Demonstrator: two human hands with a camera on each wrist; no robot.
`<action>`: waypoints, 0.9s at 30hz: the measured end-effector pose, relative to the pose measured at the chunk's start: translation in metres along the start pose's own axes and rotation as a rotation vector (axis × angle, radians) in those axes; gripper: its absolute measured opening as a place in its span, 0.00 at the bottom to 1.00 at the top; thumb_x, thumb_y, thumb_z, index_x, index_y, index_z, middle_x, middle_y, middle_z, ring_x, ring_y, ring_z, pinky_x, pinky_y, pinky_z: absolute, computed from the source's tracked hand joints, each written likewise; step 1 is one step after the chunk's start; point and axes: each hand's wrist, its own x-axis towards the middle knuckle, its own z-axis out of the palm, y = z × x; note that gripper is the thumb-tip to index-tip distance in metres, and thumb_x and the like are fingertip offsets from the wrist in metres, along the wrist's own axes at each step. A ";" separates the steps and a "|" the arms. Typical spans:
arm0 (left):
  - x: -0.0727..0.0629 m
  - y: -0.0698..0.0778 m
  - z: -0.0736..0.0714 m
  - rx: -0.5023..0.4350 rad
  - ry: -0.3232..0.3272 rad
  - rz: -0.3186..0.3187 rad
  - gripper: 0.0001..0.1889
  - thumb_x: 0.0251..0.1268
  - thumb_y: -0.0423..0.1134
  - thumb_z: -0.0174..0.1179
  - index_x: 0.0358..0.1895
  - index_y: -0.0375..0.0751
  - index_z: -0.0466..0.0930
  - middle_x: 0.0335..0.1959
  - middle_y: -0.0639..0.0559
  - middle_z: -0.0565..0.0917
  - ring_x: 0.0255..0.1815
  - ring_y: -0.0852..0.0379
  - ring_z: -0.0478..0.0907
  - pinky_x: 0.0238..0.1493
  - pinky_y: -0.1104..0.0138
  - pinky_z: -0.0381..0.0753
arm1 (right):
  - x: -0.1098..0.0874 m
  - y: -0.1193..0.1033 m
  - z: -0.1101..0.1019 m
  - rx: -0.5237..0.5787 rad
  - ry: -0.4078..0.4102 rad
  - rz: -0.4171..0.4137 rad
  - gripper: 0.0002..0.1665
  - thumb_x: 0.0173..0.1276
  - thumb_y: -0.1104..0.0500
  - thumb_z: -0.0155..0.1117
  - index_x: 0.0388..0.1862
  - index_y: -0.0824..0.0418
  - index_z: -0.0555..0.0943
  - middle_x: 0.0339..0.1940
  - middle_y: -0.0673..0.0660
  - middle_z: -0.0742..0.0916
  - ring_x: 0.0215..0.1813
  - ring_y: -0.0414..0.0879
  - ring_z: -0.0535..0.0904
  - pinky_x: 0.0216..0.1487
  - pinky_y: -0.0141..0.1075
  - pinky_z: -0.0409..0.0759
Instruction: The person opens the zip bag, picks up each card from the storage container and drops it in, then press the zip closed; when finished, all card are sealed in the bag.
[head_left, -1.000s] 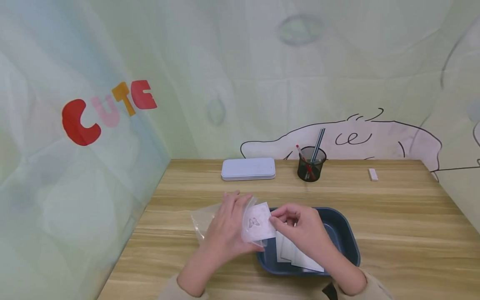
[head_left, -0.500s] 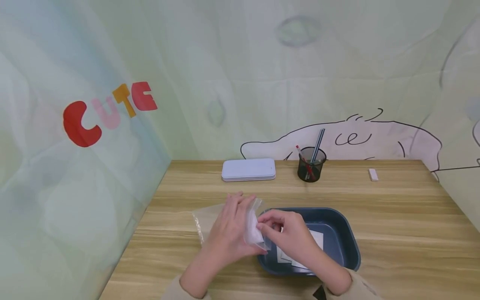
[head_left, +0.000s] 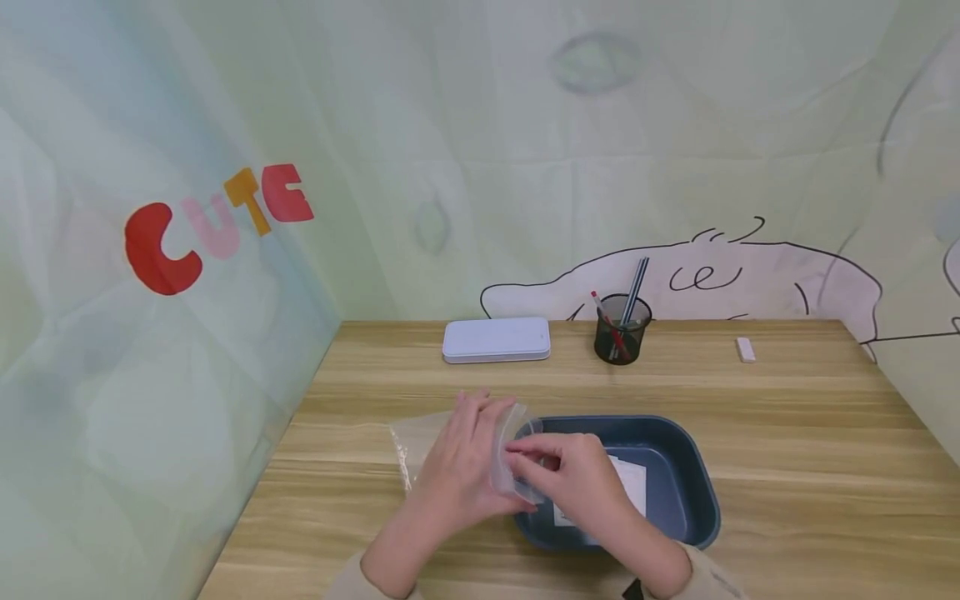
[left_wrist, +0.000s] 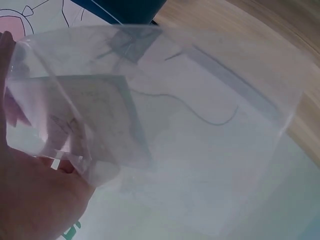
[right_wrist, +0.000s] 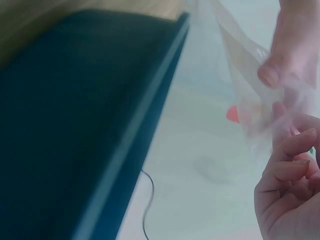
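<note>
My left hand (head_left: 465, 467) grips a clear plastic bag (head_left: 420, 433) near its mouth, the thumb below and the fingers above. The bag's mouth faces right and stands parted. Inside it a white card (left_wrist: 107, 115) with a faint printed picture shows through the film in the left wrist view. My right hand (head_left: 573, 479) has its thumb and index fingertips in the bag's mouth, pinching the card's near edge; film partly blurs that contact. Below the right hand, more white cards (head_left: 633, 482) lie in a dark blue tray (head_left: 678, 500), partly covered by the hand.
A pale blue tin case (head_left: 497, 340) lies at the back of the wooden table (head_left: 810, 433). To its right stands a black mesh pen cup (head_left: 618, 342) with pens or pencils. A white eraser-like block (head_left: 746, 349) lies farther right. Printed cloth hangs behind.
My right hand has moved left and pushed the card from the bag's mouth into the bag. The left hand has stayed nearly in place. More tray cards showed earlier.
</note>
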 end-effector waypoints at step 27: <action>-0.015 -0.022 -0.007 -0.140 -0.024 -0.231 0.65 0.15 0.63 0.81 0.69 0.45 0.61 0.52 0.47 0.66 0.50 0.53 0.67 0.56 0.58 0.75 | -0.021 0.102 -0.063 -0.679 -0.362 0.285 0.34 0.37 0.46 0.84 0.43 0.59 0.83 0.36 0.56 0.80 0.31 0.48 0.76 0.34 0.49 0.82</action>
